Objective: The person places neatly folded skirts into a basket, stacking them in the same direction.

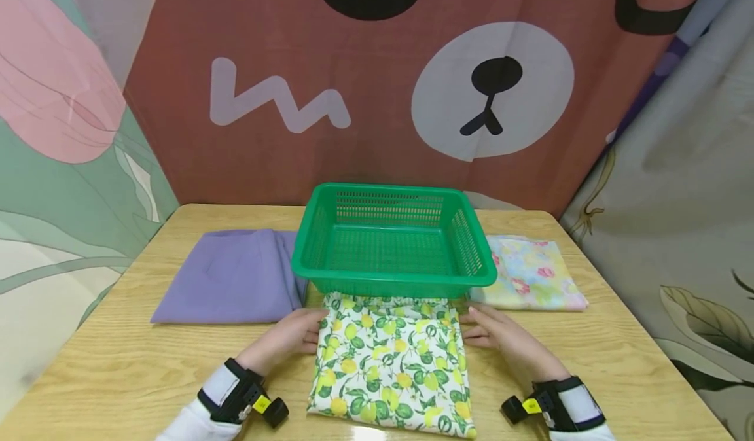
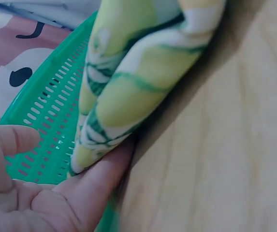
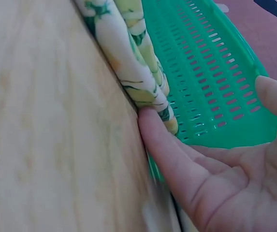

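Cotton-like white fabric printed with lemons and green leaves, a folded lemon cloth (image 1: 391,369), lies flat on the wooden table (image 1: 100,375), midway between its left and right edges, on the side nearer the person. The left hand (image 1: 294,336) is at the cloth's left side, toward its far corner: the left wrist view shows its fingers extended, slipped beneath the folded layers, with the thumb raised clear of the fabric, so nothing is pinched. The right hand (image 1: 501,333) mirrors it at the opposite side; its fingers, too, reach out straight and touch the underside of the fold, thumb standing apart. Just beyond the cloth, toward the middle of the table's far edge, stands a green plastic basket (image 1: 394,285) with slotted walls and nothing inside. Toward the table's far left corner lies a folded purple cloth (image 1: 230,277), and toward the far right corner a pastel flowered cloth (image 1: 544,274); the basket hides part of each, and whether it touches them cannot be told. Behind the far edge hangs a reddish-brown curtain (image 1: 377,159) with a cartoon muzzle.
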`<state>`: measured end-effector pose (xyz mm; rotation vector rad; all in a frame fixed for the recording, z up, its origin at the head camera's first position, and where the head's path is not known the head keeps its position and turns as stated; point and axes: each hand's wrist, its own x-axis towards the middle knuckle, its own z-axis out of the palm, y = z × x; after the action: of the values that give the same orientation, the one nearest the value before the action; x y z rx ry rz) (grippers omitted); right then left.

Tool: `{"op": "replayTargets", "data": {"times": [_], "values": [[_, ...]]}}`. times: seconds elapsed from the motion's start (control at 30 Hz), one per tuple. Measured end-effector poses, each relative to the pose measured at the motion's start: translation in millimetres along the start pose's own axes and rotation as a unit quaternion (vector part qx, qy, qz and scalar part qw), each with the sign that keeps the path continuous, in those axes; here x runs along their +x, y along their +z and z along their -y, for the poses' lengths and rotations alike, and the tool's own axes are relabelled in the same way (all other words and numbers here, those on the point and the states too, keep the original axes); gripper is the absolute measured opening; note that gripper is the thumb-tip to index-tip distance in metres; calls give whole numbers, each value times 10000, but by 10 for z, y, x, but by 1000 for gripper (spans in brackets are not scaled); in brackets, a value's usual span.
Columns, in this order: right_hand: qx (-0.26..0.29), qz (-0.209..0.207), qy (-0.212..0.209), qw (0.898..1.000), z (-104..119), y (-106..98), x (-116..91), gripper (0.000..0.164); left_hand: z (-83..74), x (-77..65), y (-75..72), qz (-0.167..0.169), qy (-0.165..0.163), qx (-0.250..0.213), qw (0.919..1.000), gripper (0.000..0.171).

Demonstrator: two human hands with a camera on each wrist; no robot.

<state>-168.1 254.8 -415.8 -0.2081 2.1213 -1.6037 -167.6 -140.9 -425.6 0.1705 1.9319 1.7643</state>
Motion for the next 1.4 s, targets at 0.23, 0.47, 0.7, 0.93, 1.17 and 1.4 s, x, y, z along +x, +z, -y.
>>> {"op": "replayTargets", "data": {"times": [0.23,0.47,0.7,0.93,1.17,1.4], "values": [[1093,1158,-178,9871,-61,46,66,61,34,31,21,646,103,-424,9970,57],[1290,1220,-70,9841,-80,111,101,75,72,67,88,860,52,-641,9942,58],[1961,1439,-148,9699,-102,217,152,64,81,73,174,983,115,-965,9904,58],[1951,1771,-77,9646,-121,291,192,58,90,65,278,976,177,-1065,9894,59],[2011,1595,190,9663,-92,435,190,65,116,71,422,1006,315,-1097,9884,59],[2062,1486,256,9668,-80,455,194,68,123,89,483,854,347,-1174,9888,61]]}}
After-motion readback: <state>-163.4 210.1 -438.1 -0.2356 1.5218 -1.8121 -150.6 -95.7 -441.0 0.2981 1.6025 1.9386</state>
